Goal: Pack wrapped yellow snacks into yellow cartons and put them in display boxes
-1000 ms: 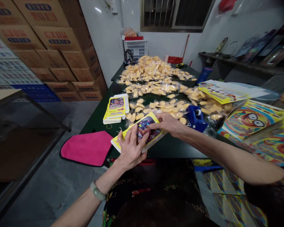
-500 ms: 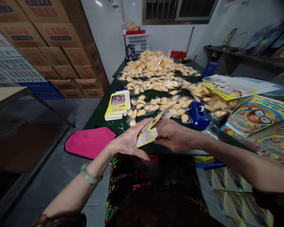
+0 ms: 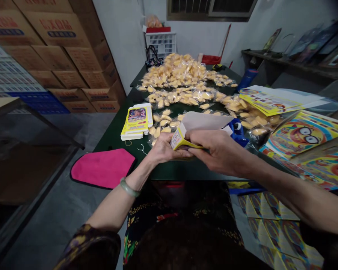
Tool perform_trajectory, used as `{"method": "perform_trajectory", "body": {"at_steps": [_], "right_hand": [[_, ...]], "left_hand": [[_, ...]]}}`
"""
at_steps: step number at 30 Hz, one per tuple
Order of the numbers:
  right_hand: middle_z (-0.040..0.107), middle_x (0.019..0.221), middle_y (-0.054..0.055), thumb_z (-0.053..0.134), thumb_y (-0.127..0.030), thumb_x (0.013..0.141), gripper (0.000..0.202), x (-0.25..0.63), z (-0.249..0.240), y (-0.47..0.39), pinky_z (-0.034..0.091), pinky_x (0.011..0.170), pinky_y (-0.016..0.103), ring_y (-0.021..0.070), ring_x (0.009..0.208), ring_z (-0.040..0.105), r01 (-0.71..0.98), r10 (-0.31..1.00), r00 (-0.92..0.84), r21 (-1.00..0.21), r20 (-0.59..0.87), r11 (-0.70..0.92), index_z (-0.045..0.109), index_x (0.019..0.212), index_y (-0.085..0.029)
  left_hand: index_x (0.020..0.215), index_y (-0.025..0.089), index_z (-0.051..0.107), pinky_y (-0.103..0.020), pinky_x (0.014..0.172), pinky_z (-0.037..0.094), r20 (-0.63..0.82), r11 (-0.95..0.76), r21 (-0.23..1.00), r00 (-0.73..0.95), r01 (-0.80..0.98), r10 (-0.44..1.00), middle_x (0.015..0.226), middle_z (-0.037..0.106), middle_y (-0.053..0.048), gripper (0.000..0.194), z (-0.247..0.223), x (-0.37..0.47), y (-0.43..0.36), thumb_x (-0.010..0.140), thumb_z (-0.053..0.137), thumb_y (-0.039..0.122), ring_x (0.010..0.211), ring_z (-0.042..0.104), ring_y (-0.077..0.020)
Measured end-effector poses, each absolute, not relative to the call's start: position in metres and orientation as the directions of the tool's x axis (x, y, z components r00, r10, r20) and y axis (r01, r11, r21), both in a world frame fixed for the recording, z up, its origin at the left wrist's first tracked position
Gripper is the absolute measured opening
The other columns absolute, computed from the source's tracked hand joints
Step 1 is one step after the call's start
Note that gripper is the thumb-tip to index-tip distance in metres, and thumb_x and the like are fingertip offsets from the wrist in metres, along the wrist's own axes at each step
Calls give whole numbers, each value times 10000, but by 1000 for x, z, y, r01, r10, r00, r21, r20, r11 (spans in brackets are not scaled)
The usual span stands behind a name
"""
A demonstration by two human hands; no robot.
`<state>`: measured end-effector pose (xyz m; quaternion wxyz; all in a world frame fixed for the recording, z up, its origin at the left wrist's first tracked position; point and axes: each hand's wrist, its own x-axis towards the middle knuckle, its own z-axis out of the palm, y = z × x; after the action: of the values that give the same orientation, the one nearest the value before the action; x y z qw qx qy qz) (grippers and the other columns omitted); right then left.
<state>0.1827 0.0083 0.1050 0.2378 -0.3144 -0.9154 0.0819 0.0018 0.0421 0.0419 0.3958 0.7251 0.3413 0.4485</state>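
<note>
Both hands are around a small yellow-and-white cardboard box [image 3: 205,119], its flap standing up with the pale inner side toward me. My left hand [image 3: 165,148] grips the box's left end, the thumb below it. The fingers of my right hand [image 3: 218,148] close on its near side. Behind the box lie cellophane-wrapped yellow pieces [image 3: 166,122] on the dark green table. A blue tape dispenser [image 3: 238,133] stands just past my right hand, partly covered by the box. To the left is a stack of flat yellow cartons [image 3: 135,120].
A large heap of wrapped pieces [image 3: 183,69] covers the table's far part. Printed cartons with a cartoon face [image 3: 307,135] lie at the right. A pink cloth-like piece [image 3: 104,167] juts past the left table edge. Brown cardboard boxes [image 3: 62,30] are stacked by the wall.
The box has turned from steeply tilted to lying nearly level, with its flap and pale inside now facing me. My left hand has moved up and right; my right hand has shifted right.
</note>
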Motion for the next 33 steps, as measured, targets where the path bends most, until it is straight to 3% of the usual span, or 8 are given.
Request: {"method": "perform_trajectory", "body": {"at_steps": [4,7,9,12,16,22,27,33], "right_hand": [[676,914,96,449,-159,873,139,175,92,1,476,751,323,209,875,627,493,535,-651,-236,539,837,579,835,-192],[634,1141,104,498,-142,850,165,179,65,-3,467,910,426,248,1089,583,526,408,-386,-166,827,834,573,959,-241],[577,1234,105,568,-154,817,267,182,42,-2,445,962,484,266,1167,539,534,376,-157,-242,913,810,536,1061,-257],[560,1224,128,589,-183,827,407,177,6,8,492,926,448,243,1129,573,366,503,-17,-463,864,808,446,1206,-227],[573,1178,131,554,-221,878,455,160,-22,28,548,838,338,193,1031,628,208,592,45,-587,805,782,369,1294,-214],[618,1105,84,587,-202,862,390,156,-20,38,545,853,316,185,1008,624,358,469,21,-445,883,821,498,1240,-242],[647,1014,61,594,-171,852,327,159,-13,37,544,836,326,181,954,633,348,413,-91,-359,906,866,540,1165,-248],[645,940,43,627,-169,831,253,152,-5,39,526,775,289,160,890,627,270,424,-171,-371,889,888,577,1068,-242]], "left_hand": [[674,131,676,-274,555,532,354,-400,911,306,100,884,638,660,-27,426,14,-12,45,488,846,474,574,602,-153],[852,137,715,-338,704,578,344,-374,925,263,73,901,803,725,-64,498,-6,-25,41,516,835,485,727,673,-209],[912,138,722,-357,764,582,329,-354,934,271,48,905,872,739,-79,534,-12,-29,38,513,842,472,796,689,-232],[855,122,729,-345,737,591,295,-325,945,310,49,904,824,741,-73,500,-12,-27,36,508,845,463,747,693,-223],[899,129,701,-336,678,599,365,-386,919,203,77,909,815,732,-53,544,-14,-21,35,511,838,484,714,689,-210],[1418,225,311,-308,677,587,706,-641,681,-85,355,703,1075,685,-101,1023,-48,-24,30,568,826,469,823,698,-217],[1440,307,222,-288,737,567,914,-785,312,57,535,402,1171,637,-103,897,-62,-32,31,717,740,418,931,675,-194],[1331,266,407,-184,622,521,925,-758,334,-38,560,379,1041,646,-46,709,-43,-39,23,722,742,405,720,641,-106]]}}
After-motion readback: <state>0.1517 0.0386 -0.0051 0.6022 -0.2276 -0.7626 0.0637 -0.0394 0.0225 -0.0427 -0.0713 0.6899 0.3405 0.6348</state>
